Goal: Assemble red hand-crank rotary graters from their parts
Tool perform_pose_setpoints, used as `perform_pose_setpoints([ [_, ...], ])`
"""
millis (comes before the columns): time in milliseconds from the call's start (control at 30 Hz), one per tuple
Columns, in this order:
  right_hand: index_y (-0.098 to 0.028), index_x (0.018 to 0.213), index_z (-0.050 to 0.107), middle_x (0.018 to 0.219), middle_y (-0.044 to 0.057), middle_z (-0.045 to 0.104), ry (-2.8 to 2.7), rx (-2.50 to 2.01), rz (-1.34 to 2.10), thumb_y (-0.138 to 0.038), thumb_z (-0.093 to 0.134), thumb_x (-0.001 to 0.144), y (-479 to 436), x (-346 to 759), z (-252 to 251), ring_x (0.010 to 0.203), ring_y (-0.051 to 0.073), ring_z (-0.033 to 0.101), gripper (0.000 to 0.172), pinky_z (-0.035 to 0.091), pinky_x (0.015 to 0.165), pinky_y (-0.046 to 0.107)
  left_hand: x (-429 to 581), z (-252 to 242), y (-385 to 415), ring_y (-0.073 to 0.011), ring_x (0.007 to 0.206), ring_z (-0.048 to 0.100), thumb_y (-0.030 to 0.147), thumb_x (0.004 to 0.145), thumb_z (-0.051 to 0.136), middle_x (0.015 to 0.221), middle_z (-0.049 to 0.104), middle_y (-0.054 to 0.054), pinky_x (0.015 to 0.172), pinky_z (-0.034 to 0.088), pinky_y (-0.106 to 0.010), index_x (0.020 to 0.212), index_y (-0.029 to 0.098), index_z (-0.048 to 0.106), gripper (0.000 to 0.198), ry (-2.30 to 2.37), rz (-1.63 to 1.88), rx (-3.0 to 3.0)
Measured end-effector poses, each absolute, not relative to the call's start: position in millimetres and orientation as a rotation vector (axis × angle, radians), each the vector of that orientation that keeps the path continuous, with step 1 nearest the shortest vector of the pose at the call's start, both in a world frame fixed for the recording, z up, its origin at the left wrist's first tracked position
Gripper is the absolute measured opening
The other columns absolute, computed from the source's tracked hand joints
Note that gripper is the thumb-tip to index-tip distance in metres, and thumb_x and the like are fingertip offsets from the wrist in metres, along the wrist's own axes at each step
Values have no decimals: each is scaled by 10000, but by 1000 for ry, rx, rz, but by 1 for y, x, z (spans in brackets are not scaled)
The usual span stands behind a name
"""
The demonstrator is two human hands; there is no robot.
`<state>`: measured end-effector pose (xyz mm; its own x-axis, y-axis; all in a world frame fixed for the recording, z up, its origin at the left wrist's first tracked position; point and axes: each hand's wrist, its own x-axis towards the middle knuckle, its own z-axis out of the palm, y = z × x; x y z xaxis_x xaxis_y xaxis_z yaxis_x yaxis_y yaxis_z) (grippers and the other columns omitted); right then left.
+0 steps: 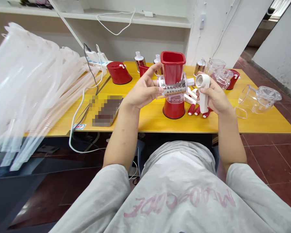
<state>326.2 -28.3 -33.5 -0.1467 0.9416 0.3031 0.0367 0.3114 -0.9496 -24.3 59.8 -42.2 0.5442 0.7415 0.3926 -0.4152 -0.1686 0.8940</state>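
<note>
A rotary grater (pixel 173 84) with a red hopper, clear drum housing and red base is held up over the yellow table (pixel 160 121). My left hand (pixel 143 89) grips its left side, thumb up near the hopper. A metal drum blade shows inside the housing. My right hand (pixel 215 97) is closed round a white crank handle (pixel 203 92), held upright just right of the drum's white axle end. Several more white handles with red knobs (pixel 196 108) lie on the table under my right hand.
A red base part (pixel 118 72), metal drum blades (pixel 139 61) and clear housings (pixel 220 76) stand at the back. Another clear housing (pixel 259 98) lies at the right. A stack of clear plastic bags (pixel 26 84) fills the left. White cables (pixel 87 97) hang off the table's edge.
</note>
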Motion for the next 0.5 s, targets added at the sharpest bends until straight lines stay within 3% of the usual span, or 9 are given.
perform_pose_setpoints([
  [200, -454, 1765, 674, 1395, 61, 828, -1463, -955, 1051, -808, 993, 942, -37, 326, -25, 1335, 393, 822, 951, 818, 1135, 668, -29, -37, 62, -442, 1428, 947, 402, 951, 1115, 1354, 978, -41, 1250, 817, -644, 1796, 439, 648, 967, 261, 1012, 1497],
  [367, -456, 1749, 659, 1632, 85, 794, -1565, -923, 895, -871, 1043, 910, -47, 319, -16, 1646, 437, 719, 1011, 754, 1321, 682, -24, -33, 54, -478, 1564, 878, 482, 992, 1111, 1479, 958, -72, 1302, 786, -680, 1718, 409, 714, 830, 272, 1054, 1473],
  [500, -413, 1663, 721, 1654, 109, 801, -1591, -929, 794, -870, 1063, 907, -48, 317, -18, 1626, 447, 735, 946, 706, 1405, 705, -19, -35, 51, -494, 1634, 832, 524, 1039, 1094, 1483, 960, -75, 1342, 758, -709, 1719, 392, 696, 799, 270, 1077, 1452],
])
